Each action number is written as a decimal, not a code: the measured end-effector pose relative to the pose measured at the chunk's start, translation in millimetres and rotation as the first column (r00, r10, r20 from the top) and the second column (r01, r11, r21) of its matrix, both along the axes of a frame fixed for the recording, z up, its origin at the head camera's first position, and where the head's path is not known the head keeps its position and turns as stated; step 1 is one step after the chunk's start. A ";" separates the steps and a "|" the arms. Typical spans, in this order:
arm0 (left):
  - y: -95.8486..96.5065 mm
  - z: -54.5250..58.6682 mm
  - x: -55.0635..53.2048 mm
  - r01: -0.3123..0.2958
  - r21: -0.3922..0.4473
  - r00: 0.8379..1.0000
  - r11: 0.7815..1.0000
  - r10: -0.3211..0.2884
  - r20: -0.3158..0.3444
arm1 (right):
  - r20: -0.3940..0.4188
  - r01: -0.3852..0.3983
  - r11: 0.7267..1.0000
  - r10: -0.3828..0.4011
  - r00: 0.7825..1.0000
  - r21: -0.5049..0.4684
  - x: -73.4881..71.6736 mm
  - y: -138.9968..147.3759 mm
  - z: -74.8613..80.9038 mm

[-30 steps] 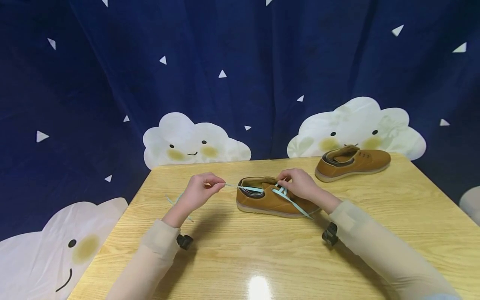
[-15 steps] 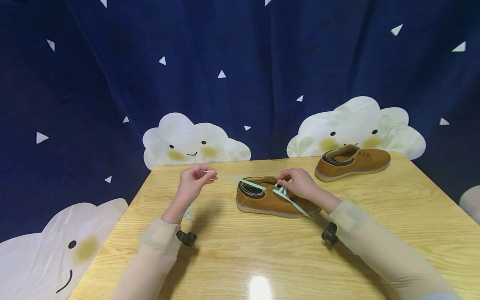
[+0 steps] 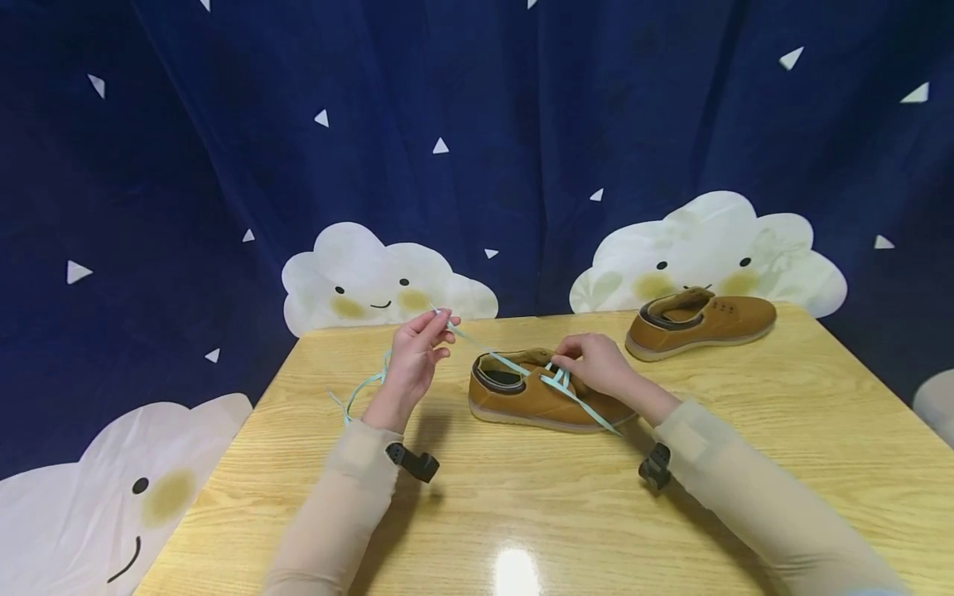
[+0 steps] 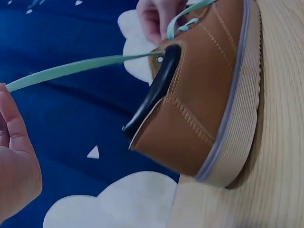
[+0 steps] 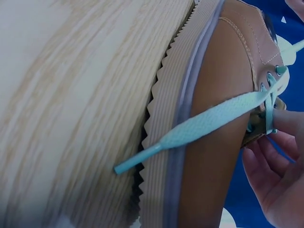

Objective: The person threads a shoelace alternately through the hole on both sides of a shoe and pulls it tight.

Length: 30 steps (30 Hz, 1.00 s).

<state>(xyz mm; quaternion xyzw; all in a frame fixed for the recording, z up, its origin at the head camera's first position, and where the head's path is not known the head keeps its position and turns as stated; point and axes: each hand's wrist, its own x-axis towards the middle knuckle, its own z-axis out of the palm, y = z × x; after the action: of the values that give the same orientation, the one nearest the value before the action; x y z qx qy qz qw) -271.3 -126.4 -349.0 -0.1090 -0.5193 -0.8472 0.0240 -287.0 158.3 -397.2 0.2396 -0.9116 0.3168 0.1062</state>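
The brown shoe (image 3: 517,406) sits at the centre of the head view, sole down on the wooden table (image 3: 477,513). Its heel points to the left of the frame and its toe to the right, the long axis running nearly level. In the left wrist view the heel is low and the front leads to the upper right; in the right wrist view the heel end is at the top and the front runs off the bottom edge.

The left hand (image 3: 413,352), left of centre, pinches the mint lace (image 5: 213,118) between thumb and fingers; that length slants down rightward to the shoe's opening. The right hand (image 3: 604,364) pinches the shoe at its lacing. Hand and wrist stand in the way, hiding part of the toe. A loose tipped lace end drapes over the shoe's near side toward the lower right.

More lace curves just left of the left hand; whether it joins the held length cannot be told. The second shoe (image 3: 715,323) stands at the upper right, toe also rightward and slightly raised in the frame. Behind hangs a dark blue curtain (image 3: 477,190) with smiling clouds.
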 end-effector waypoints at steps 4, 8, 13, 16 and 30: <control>14.0 -2.4 -2.2 -0.005 -0.138 1.000 0.990 0.004 -0.009 | 0.008 0.002 1.000 -0.002 1.000 0.015 0.9 -0.7 1.8; 25.8 -7.3 -3.3 -0.024 -0.381 0.998 0.924 0.002 -0.056 | 0.017 0.003 0.999 -0.004 1.000 0.037 -0.9 -1.4 3.1; 37.1 -14.6 -4.0 -0.072 -0.628 0.991 0.775 -0.016 -0.134 | 0.022 0.004 0.999 -0.005 1.000 0.042 -1.9 -2.0 3.8; 42.1 -18.2 -4.3 -0.112 -0.719 0.980 0.686 -0.044 -0.194 | 0.025 0.009 0.999 -0.010 1.000 0.041 -1.5 -2.2 3.9; 60.6 -27.6 -4.6 -0.333 -0.933 0.916 0.137 -0.189 -0.354 | 0.024 0.020 0.999 -0.021 0.999 0.038 -1.5 -2.6 5.9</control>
<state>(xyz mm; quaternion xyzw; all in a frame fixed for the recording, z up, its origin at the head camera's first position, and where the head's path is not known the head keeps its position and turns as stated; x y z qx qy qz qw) -275.9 -65.9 -376.6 -0.2379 -0.9332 -0.2533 0.0914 -288.5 155.6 -391.3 0.2284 -0.9210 0.3012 0.0937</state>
